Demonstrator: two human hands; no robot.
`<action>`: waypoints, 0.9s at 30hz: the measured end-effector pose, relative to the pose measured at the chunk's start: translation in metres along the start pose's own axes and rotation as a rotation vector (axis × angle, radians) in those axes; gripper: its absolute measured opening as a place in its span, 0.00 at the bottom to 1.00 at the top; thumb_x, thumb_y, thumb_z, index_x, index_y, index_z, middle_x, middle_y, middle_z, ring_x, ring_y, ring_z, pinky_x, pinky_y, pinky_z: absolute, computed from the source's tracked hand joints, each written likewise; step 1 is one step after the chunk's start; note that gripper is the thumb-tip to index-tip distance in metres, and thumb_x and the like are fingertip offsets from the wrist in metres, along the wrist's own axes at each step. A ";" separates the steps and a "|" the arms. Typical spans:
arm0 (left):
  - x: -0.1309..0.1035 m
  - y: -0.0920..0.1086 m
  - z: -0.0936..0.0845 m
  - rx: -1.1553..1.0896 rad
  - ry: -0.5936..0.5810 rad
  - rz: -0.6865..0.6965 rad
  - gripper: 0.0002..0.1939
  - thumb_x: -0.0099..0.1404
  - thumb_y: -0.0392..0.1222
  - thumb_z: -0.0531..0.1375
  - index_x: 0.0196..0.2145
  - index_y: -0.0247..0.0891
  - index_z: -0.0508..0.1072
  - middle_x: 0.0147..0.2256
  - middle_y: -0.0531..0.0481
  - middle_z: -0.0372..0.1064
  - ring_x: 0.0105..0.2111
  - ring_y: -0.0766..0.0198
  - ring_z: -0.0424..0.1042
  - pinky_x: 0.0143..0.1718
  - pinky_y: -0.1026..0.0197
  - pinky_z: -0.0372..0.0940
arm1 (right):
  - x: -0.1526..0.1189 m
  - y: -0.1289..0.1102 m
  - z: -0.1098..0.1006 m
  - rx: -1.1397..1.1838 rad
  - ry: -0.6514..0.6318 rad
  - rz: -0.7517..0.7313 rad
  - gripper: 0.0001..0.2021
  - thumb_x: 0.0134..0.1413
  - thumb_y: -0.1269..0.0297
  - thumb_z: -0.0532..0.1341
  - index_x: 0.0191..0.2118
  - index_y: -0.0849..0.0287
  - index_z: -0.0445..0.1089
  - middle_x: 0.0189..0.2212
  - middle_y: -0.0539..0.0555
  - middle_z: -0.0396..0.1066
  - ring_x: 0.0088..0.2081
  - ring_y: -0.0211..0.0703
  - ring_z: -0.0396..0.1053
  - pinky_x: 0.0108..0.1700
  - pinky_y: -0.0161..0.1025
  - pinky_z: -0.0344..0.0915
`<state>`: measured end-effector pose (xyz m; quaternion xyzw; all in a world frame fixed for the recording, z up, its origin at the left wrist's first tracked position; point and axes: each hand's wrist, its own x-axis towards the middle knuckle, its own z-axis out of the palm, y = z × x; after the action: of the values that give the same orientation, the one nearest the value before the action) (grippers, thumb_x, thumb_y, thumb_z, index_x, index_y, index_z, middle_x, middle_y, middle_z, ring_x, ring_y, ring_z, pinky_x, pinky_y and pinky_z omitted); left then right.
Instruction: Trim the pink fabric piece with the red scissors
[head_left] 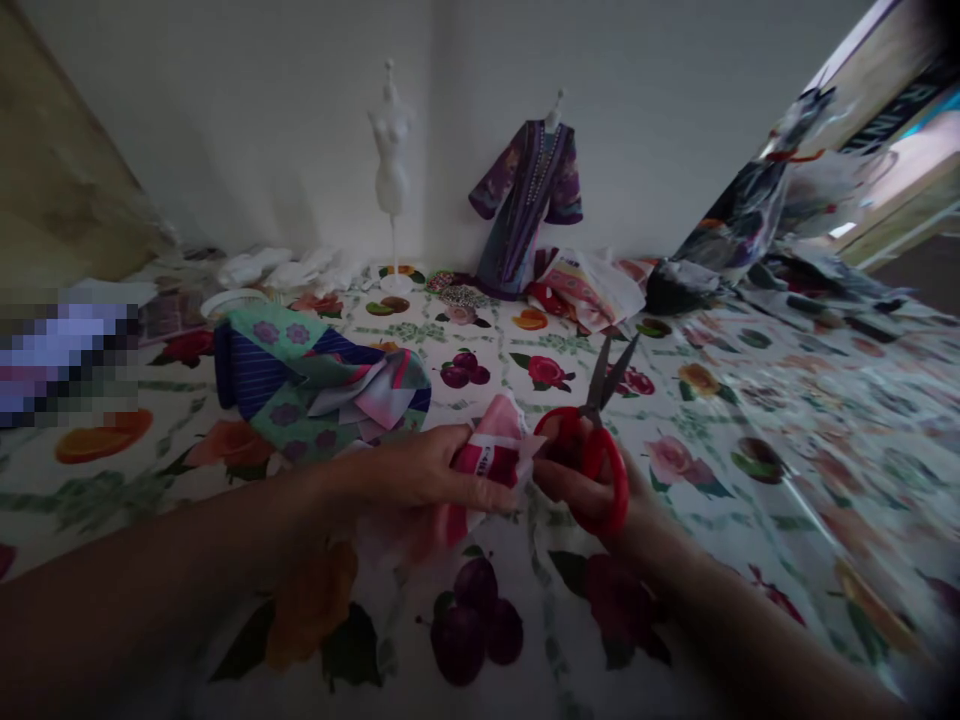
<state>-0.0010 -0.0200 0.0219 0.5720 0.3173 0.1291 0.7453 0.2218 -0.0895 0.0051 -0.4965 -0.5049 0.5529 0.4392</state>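
Between thumb and fingers, my left hand (431, 472) grips a folded piece of pink fabric (489, 462) with a white printed band. My right hand (592, 490) holds scissors (616, 490) by their red handles, the slightly parted blades pointing up and away from the fabric. The right fingertips are at the fabric's right edge; whether they pinch it I cannot tell. Just beyond my left hand lies a bundle of green and blue patterned fabric (285, 375) with grey-pink scraps on top.
A bare white mini mannequin (391, 150) stands at the back beside another wearing a purple robe (529, 205). Crumpled printed cloth (589, 290) lies near the robe. Dark plastic bags (739, 225) are at the back right. A floral tablecloth (480, 330) covers the table.
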 end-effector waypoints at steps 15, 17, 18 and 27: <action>0.005 -0.006 0.009 -0.528 0.087 0.113 0.15 0.59 0.36 0.68 0.44 0.40 0.76 0.37 0.49 0.78 0.34 0.61 0.78 0.41 0.61 0.70 | -0.014 -0.005 0.003 -0.114 -0.161 0.028 0.12 0.57 0.59 0.70 0.39 0.53 0.67 0.28 0.45 0.63 0.25 0.38 0.57 0.27 0.36 0.56; 0.006 -0.006 0.007 -0.552 0.110 0.124 0.14 0.58 0.33 0.66 0.43 0.40 0.77 0.35 0.49 0.78 0.33 0.63 0.77 0.39 0.62 0.70 | -0.012 -0.005 0.002 -0.142 -0.094 0.017 0.13 0.59 0.57 0.70 0.36 0.55 0.66 0.27 0.45 0.62 0.26 0.39 0.57 0.28 0.36 0.55; 0.005 -0.006 0.007 -0.563 0.115 0.130 0.14 0.59 0.33 0.65 0.43 0.41 0.77 0.35 0.50 0.77 0.33 0.64 0.76 0.38 0.64 0.70 | -0.009 -0.004 0.000 -0.144 -0.048 0.005 0.14 0.60 0.54 0.69 0.37 0.54 0.66 0.27 0.46 0.62 0.27 0.40 0.58 0.28 0.37 0.56; -0.002 -0.002 0.012 -0.272 0.029 0.122 0.08 0.64 0.39 0.65 0.42 0.41 0.77 0.38 0.53 0.74 0.35 0.68 0.71 0.37 0.67 0.64 | -0.002 0.000 -0.001 -0.101 0.023 0.008 0.15 0.59 0.53 0.70 0.37 0.54 0.65 0.30 0.47 0.64 0.31 0.43 0.63 0.33 0.39 0.61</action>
<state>0.0043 -0.0309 0.0222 0.4820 0.2724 0.2241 0.8020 0.2228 -0.0910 0.0054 -0.5263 -0.5249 0.5228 0.4173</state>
